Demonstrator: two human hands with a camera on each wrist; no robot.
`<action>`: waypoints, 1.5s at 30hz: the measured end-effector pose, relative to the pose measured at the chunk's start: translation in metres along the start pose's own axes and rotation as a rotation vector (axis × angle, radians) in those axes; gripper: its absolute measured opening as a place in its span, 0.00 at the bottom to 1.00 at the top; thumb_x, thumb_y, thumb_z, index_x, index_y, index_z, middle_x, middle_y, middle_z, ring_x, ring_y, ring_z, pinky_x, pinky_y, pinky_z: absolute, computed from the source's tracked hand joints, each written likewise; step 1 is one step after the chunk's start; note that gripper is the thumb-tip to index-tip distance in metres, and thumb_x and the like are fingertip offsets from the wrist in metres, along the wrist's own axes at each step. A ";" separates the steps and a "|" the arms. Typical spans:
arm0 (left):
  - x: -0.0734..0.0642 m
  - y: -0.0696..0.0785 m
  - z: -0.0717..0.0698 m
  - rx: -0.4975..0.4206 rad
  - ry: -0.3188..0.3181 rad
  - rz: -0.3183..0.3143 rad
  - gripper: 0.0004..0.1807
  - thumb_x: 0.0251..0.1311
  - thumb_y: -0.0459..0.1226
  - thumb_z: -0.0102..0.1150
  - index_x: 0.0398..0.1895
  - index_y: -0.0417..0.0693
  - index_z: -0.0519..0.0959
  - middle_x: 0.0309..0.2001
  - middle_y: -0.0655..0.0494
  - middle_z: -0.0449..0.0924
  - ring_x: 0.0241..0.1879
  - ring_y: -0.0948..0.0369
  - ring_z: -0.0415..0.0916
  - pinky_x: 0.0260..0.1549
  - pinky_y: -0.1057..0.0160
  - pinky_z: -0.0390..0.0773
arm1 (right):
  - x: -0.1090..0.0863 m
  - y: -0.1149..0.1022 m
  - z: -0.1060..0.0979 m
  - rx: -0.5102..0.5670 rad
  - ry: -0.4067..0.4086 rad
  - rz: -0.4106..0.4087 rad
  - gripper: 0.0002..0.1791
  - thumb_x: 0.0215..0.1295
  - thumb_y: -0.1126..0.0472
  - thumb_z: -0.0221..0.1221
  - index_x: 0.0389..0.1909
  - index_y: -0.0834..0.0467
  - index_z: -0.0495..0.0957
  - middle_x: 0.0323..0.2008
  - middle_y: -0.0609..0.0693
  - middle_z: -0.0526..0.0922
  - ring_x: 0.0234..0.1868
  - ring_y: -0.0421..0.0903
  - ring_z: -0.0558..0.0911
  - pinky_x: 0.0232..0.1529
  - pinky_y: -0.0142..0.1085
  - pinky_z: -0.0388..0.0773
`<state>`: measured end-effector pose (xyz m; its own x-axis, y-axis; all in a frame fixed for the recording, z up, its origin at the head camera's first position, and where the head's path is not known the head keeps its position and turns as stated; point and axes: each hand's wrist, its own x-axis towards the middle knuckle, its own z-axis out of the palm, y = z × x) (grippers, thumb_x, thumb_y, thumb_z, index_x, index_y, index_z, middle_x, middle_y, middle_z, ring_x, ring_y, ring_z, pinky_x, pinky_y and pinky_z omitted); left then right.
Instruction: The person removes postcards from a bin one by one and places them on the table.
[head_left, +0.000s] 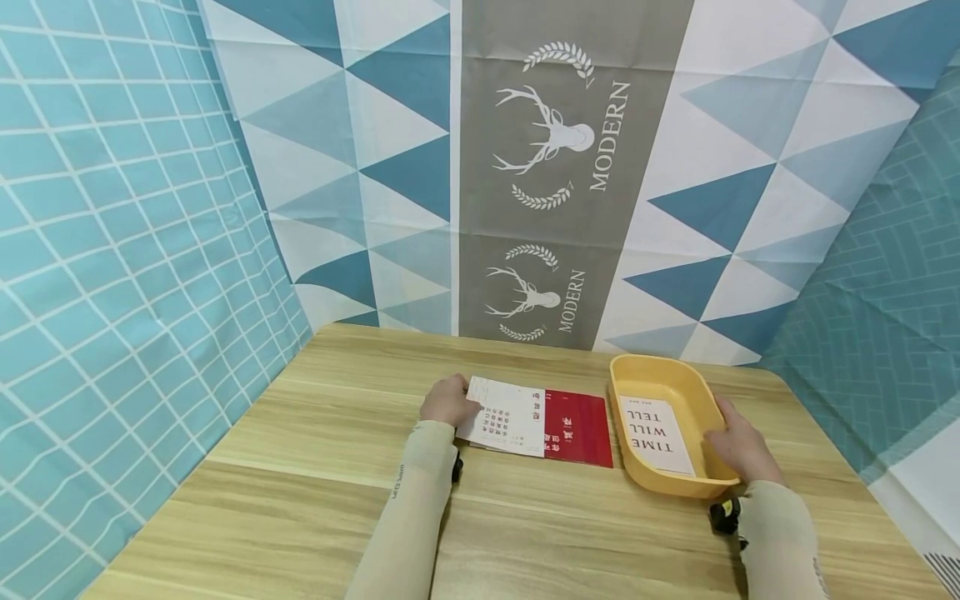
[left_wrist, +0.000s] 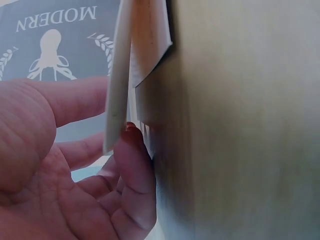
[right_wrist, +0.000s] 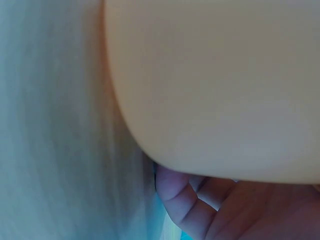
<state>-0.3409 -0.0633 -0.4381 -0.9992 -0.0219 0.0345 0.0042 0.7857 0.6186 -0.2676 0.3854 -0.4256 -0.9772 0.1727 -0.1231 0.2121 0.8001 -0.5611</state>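
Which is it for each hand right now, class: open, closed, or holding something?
Left hand: closed, pinching the white card at its edge.
Right hand: closed, holding the yellow tray by its side.

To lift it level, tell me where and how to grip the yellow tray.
Probably best: grip the yellow tray by its long right rim, coming from the right, thumb inside, fingers outside. The raised wall offers an edge to pinch; the right hand grips there, and the red card lies close on the left.
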 end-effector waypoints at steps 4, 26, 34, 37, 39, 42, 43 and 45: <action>-0.001 0.002 0.000 0.017 0.003 -0.012 0.17 0.56 0.39 0.72 0.47 0.43 0.82 0.42 0.47 0.86 0.34 0.53 0.80 0.35 0.53 0.80 | 0.000 0.000 0.000 0.003 0.001 0.002 0.41 0.72 0.62 0.46 0.80 0.63 0.39 0.71 0.80 0.54 0.61 0.75 0.68 0.57 0.65 0.71; 0.000 0.003 0.002 0.064 0.019 -0.022 0.19 0.52 0.41 0.75 0.45 0.44 0.83 0.43 0.47 0.87 0.34 0.52 0.81 0.34 0.50 0.81 | -0.001 -0.001 0.000 0.016 0.014 -0.003 0.41 0.71 0.64 0.47 0.80 0.64 0.40 0.72 0.80 0.53 0.62 0.76 0.66 0.58 0.66 0.70; 0.000 0.002 0.001 0.076 0.018 -0.033 0.19 0.52 0.41 0.75 0.46 0.44 0.82 0.42 0.47 0.87 0.34 0.52 0.81 0.34 0.50 0.81 | -0.001 -0.003 0.000 0.011 0.025 -0.006 0.41 0.70 0.64 0.46 0.79 0.64 0.40 0.71 0.80 0.55 0.61 0.76 0.68 0.56 0.65 0.71; 0.001 0.002 0.001 0.073 0.014 -0.041 0.18 0.52 0.41 0.75 0.45 0.45 0.82 0.42 0.48 0.87 0.34 0.52 0.81 0.35 0.50 0.80 | 0.000 -0.002 -0.001 0.004 0.024 -0.011 0.41 0.70 0.64 0.46 0.79 0.65 0.41 0.71 0.80 0.54 0.61 0.76 0.68 0.57 0.65 0.71; 0.001 0.003 0.000 0.071 0.015 -0.042 0.18 0.52 0.41 0.75 0.44 0.45 0.82 0.42 0.47 0.87 0.33 0.52 0.80 0.34 0.50 0.80 | -0.001 -0.002 -0.001 0.003 0.021 -0.017 0.41 0.70 0.64 0.47 0.79 0.65 0.40 0.71 0.81 0.55 0.61 0.77 0.68 0.56 0.65 0.72; -0.001 0.004 -0.001 0.072 0.014 -0.040 0.18 0.52 0.40 0.75 0.43 0.44 0.81 0.41 0.48 0.87 0.32 0.53 0.78 0.32 0.52 0.79 | -0.002 -0.002 0.000 0.006 0.018 -0.022 0.41 0.70 0.64 0.46 0.79 0.65 0.40 0.70 0.81 0.55 0.61 0.77 0.68 0.55 0.63 0.73; -0.001 0.004 -0.001 0.073 0.013 -0.040 0.17 0.51 0.40 0.75 0.42 0.44 0.81 0.40 0.48 0.86 0.31 0.54 0.77 0.32 0.52 0.78 | -0.002 -0.002 0.000 0.005 0.017 -0.025 0.41 0.70 0.64 0.46 0.79 0.65 0.40 0.70 0.81 0.56 0.62 0.77 0.68 0.55 0.63 0.74; -0.001 0.004 -0.001 0.078 0.008 -0.042 0.17 0.51 0.40 0.75 0.41 0.44 0.80 0.39 0.48 0.86 0.31 0.54 0.76 0.30 0.54 0.76 | -0.002 -0.002 0.000 0.004 0.015 -0.027 0.41 0.70 0.64 0.46 0.79 0.65 0.40 0.70 0.81 0.56 0.62 0.78 0.68 0.55 0.63 0.73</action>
<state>-0.3396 -0.0608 -0.4352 -0.9980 -0.0604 0.0168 -0.0408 0.8296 0.5568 -0.2660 0.3838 -0.4246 -0.9825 0.1597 -0.0955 0.1855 0.8021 -0.5676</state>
